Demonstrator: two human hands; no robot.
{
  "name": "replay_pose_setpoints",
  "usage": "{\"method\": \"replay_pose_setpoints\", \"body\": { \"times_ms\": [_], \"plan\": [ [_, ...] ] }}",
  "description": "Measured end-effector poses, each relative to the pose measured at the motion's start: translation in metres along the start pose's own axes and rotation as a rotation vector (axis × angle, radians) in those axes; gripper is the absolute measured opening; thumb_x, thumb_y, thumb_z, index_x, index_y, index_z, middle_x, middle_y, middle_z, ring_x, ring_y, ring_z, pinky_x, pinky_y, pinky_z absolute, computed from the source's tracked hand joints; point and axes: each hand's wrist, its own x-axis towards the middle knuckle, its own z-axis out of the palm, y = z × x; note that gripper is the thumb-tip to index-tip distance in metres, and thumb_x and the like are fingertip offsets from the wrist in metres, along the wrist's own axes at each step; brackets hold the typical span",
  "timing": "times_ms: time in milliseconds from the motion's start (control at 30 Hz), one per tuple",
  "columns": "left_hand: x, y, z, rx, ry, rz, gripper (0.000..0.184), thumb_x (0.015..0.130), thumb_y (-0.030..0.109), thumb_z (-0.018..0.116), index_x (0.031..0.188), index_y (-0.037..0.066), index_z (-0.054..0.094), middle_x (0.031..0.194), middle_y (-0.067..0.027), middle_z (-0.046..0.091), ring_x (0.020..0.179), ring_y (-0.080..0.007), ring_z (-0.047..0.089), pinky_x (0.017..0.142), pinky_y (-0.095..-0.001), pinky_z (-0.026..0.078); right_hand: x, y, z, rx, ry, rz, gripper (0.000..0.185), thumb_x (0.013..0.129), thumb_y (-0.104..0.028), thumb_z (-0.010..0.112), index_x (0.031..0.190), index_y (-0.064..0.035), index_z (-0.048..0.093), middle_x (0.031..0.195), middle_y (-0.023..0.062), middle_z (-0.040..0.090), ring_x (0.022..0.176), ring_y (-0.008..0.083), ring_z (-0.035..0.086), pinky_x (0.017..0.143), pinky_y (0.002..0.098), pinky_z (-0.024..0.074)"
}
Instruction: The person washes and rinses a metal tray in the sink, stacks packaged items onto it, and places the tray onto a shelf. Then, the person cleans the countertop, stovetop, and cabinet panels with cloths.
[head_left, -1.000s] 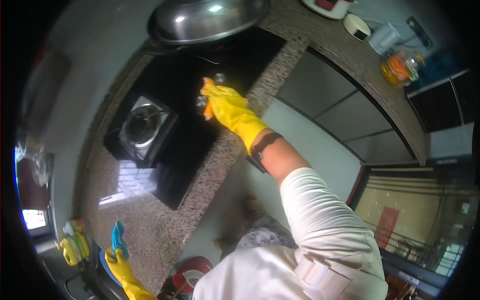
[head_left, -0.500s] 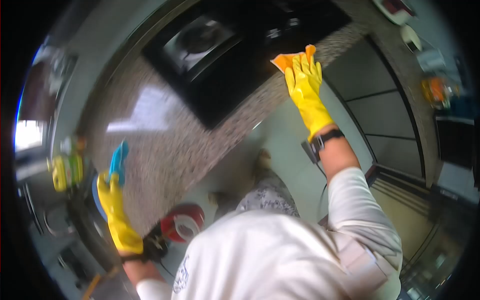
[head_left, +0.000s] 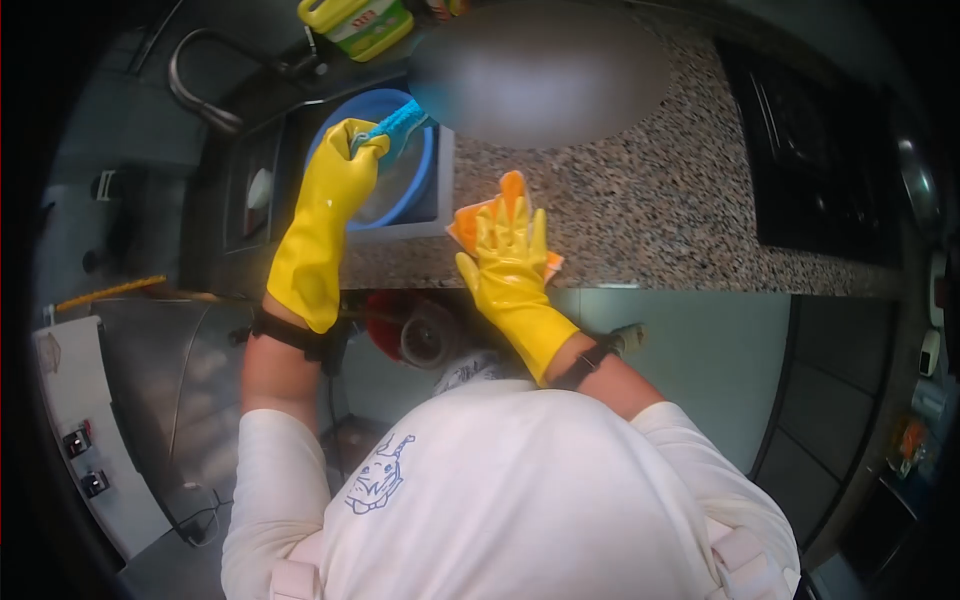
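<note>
My left hand (head_left: pixel 343 185), in a yellow rubber glove, is closed around a blue cloth (head_left: pixel 400 125) with a fuzzy surface. It is held over a blue basin (head_left: pixel 432 165) in the sink. The far end of the blue cloth runs into a blurred patch and is hidden. My right hand (head_left: pixel 507 270), also gloved in yellow, presses an orange cloth (head_left: pixel 466 225) with pale edges against the speckled granite countertop (head_left: pixel 640 200) near its front edge. Its fingers are stretched out over the cloth.
A curved faucet (head_left: pixel 190 75) rises behind the sink. A yellow-green jug (head_left: pixel 365 28) stands at the back. The black cooktop (head_left: pixel 790 150) is set in the counter at the right. Below the counter is a red bucket (head_left: pixel 385 325). A grey blur covers part of the counter.
The view has swung toward the sink. My right hand has come from the cooktop edge to the counter beside the sink with the orange cloth. My left hand still holds the blue cloth, now above the basin.
</note>
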Motion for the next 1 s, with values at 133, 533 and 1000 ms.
{"method": "replay_pose_setpoints", "body": {
  "times_ms": [133, 533, 1000],
  "plan": [
    [-0.004, -0.052, -0.027, -0.466, -0.059, -0.149, 0.022, 0.094, 0.021, 0.067, 0.103, 0.001, 0.066, 0.086, -0.0047, 0.067, 0.079, -0.0131, 0.064, 0.073, -0.0284, 0.051, 0.061, -0.033, 0.034, 0.100, -0.007, -0.221, 0.072, 0.087, -0.049, 0.060, 0.140, 0.0004, 0.051, 0.152, 0.0216, 0.039, 0.149, 0.0422, 0.017, 0.119, 0.0598, 0.0015],
    [-0.039, 0.031, 0.074, -0.699, -0.513, 0.186, 0.034, 0.101, 0.018, 0.056, 0.128, -0.003, 0.059, 0.111, -0.0091, 0.067, 0.088, -0.0163, 0.063, 0.078, -0.0266, 0.051, 0.063, 0.012, -0.069, 1.428, 0.305, 0.505, 0.045, 0.086, -0.023, 0.078, 0.120, -0.0003, 0.061, 0.103, 0.0114, 0.070, 0.096, 0.0175, 0.065, 0.087, 0.0350, 0.0523],
    [-0.230, 0.341, 0.365, -0.964, -1.514, 0.361, 0.028, 0.096, 0.023, 0.064, 0.115, 0.003, 0.060, 0.098, -0.0061, 0.066, 0.088, -0.0144, 0.061, 0.079, -0.0290, 0.049, -0.314, 0.247, -0.252, 0.794, 0.698, 0.995, 0.067, 0.073, -0.044, 0.083, 0.114, 0.0049, 0.063, 0.117, 0.0230, 0.064, 0.108, 0.0331, 0.061, 0.091, 0.0389, 0.0485]
  ]
}}
